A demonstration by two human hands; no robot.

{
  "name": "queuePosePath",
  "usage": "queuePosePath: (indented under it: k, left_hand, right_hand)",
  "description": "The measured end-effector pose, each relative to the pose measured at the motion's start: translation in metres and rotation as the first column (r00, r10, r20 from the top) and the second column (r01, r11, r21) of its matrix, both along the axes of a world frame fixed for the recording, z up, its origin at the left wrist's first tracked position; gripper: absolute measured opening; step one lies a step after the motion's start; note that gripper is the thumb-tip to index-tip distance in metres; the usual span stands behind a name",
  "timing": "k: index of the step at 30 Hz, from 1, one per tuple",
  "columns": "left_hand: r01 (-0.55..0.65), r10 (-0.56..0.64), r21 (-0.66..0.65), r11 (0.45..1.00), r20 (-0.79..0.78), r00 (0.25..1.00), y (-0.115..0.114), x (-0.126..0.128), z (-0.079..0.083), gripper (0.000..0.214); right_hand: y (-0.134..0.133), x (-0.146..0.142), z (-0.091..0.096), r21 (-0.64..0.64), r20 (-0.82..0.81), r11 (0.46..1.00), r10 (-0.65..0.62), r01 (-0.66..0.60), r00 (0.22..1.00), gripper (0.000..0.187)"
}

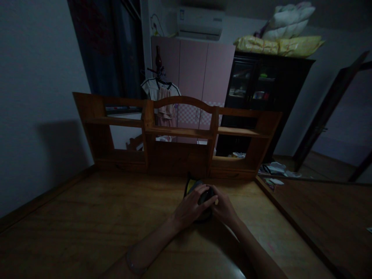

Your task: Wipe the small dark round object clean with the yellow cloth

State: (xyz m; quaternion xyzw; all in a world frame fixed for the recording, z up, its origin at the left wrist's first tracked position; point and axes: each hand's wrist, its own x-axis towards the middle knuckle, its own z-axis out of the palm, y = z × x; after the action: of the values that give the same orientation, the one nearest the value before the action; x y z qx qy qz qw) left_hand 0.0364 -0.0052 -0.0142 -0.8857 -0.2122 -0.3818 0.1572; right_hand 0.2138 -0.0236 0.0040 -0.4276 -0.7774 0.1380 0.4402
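Note:
On the wooden tabletop (pixel 116 217), both my hands meet around a small, dark, rounded object (pixel 205 195) with a glossy look. My left hand (pixel 190 205) curls over it from the left, the thumb across its near side. From the right, my right hand (pixel 223 205) grips its edge with bent fingers. Under and behind the hands lies a soft-looking dark item with a yellow-green patch (pixel 191 185) and black edging. Dim light and my fingers hide much of both, so their exact kind is unclear.
A wooden shelf unit (pixel 180 133) with small drawers stands along the table's far edge. A raised wooden rim (pixel 290 217) runs down the right side. A white wall (pixel 37 108) borders the left. Beyond are a pink wardrobe (pixel 192 69) and a black cabinet (pixel 267 81).

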Motion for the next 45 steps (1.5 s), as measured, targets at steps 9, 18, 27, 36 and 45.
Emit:
queuePosePath:
  k: [9, 18, 27, 36, 45]
  left_hand:
    - [-0.015, 0.015, 0.030, 0.999, -0.006, 1.000, 0.001, -0.001, 0.000, 0.065]
    - [-0.045, 0.048, 0.057, 0.997, -0.040, 0.998, 0.000, -0.002, 0.003, 0.068]
    - [-0.082, 0.082, 0.070, 0.994, 0.004, 0.997, -0.001, -0.002, 0.004, 0.065]
    - [-0.139, 0.138, 0.091, 0.986, 0.015, 0.990, -0.002, -0.002, 0.006, 0.065]
    - [-0.106, 0.103, 0.061, 0.993, 0.049, 0.993, -0.002, -0.003, 0.006, 0.064]
  right_hand:
    - [0.002, 0.001, 0.000, -0.028, -0.006, 0.999, -0.021, 0.021, 1.000, 0.045]
    - [0.003, 0.004, -0.004, 0.012, 0.040, 0.994, -0.110, 0.109, 0.993, 0.036]
    - [0.006, 0.001, -0.011, 0.036, 0.099, 0.965, -0.261, 0.259, 0.960, 0.030]
    - [0.007, 0.001, -0.010, 0.084, 0.120, 0.951, -0.308, 0.299, 0.944, 0.018]
    - [-0.001, -0.004, -0.002, 0.041, 0.082, 0.980, -0.199, 0.196, 0.977, 0.017]
